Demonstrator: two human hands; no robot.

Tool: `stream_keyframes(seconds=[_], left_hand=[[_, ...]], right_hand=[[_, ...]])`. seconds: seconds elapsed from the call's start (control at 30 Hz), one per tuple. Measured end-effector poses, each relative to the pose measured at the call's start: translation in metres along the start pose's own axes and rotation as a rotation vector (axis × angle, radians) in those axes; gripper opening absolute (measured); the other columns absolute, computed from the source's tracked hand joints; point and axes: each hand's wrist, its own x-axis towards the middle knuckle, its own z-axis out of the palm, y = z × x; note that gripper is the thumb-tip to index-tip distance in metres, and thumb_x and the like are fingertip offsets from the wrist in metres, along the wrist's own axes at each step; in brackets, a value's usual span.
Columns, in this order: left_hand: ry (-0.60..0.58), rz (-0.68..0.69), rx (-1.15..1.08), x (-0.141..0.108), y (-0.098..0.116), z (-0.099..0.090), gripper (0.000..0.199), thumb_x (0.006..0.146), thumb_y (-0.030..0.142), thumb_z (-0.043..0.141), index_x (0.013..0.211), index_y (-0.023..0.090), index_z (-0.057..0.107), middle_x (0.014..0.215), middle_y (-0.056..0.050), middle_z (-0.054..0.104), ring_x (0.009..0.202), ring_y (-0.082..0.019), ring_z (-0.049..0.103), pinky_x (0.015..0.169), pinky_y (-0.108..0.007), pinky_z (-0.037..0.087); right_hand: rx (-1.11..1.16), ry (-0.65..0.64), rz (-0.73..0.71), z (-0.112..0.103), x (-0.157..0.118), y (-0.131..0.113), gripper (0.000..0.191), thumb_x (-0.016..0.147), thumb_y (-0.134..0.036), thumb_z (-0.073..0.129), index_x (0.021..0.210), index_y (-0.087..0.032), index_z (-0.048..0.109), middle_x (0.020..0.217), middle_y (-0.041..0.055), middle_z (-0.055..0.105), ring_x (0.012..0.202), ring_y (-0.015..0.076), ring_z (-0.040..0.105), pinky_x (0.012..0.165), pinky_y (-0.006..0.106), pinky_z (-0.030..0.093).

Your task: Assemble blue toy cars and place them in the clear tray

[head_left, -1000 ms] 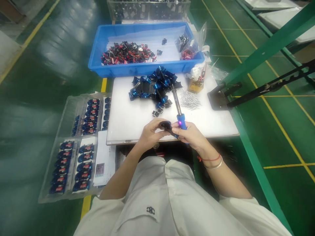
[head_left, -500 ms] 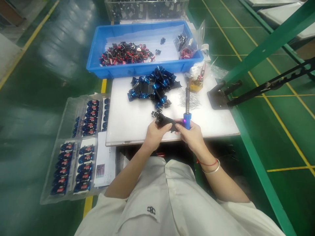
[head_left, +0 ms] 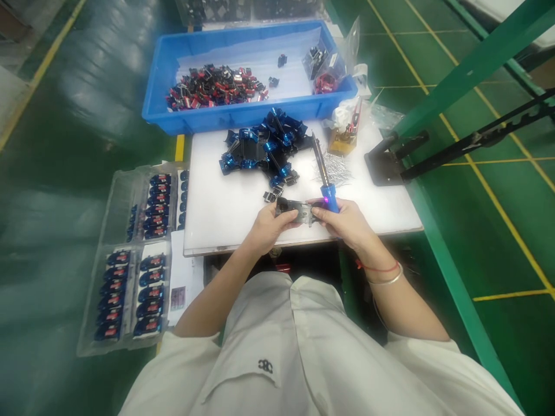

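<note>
My left hand [head_left: 271, 228] is closed on the left end of a black plastic toy car chassis [head_left: 299, 211], with the thumb across its face. My right hand [head_left: 344, 222] grips a blue-handled soldering iron [head_left: 328, 193] whose metal barrel points up and away; a small purple light glows on its handle. The right thumb and fingers also pinch the chassis's right end. Just beyond the hands lie small metal-and-black pieces [head_left: 274, 193] and a pile of blue-and-black car parts [head_left: 264, 147]. Thin silver pins [head_left: 333, 169] are heaped beyond the right hand.
Along the table's [head_left: 225, 225] far edge stands a blue bin [head_left: 208, 121] of red-and-black pieces. A yellow box [head_left: 342, 143] and a black metal bracket [head_left: 384, 164] are at the right. Left and lower, a clear tray [head_left: 93, 289] holds rows of blue car pieces.
The chassis has turned so that its flatter, lighter face shows. The soldering iron has tilted from upright towards the left. My right hand has shifted slightly right and up.
</note>
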Motion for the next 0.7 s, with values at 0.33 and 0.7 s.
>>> stream_keyframes(seconds=[0.33, 0.7], left_hand=[[0.037, 0.062, 0.077, 0.011, -0.008, 0.000, 0.037, 0.064, 0.027, 0.086, 0.093, 0.013, 0.070, 0.094, -0.007, 0.072, 0.089, -0.021, 0.069, 0.090, -0.045, 0.059], [0.260, 0.157, 0.119, 0.025, -0.023, 0.013, 0.026, 0.071, 0.021, 0.077, 0.093, 0.012, 0.070, 0.092, -0.006, 0.071, 0.090, -0.021, 0.068, 0.085, -0.040, 0.061]], right_hand=[[-0.110, -0.003, -0.028, -0.010, 0.013, -0.001, 0.054, 0.062, -0.046, 0.083, 0.102, -0.010, 0.076, 0.052, -0.0025, 0.051, 0.038, 0.0083, 0.033, 0.036, 0.021, 0.022], [-0.613, 0.225, -0.252, -0.045, -0.017, 0.003, 0.046, 0.078, -0.056, 0.068, 0.101, -0.018, 0.076, 0.076, 0.0045, 0.067, 0.069, 0.0264, 0.062, 0.066, 0.037, 0.049]])
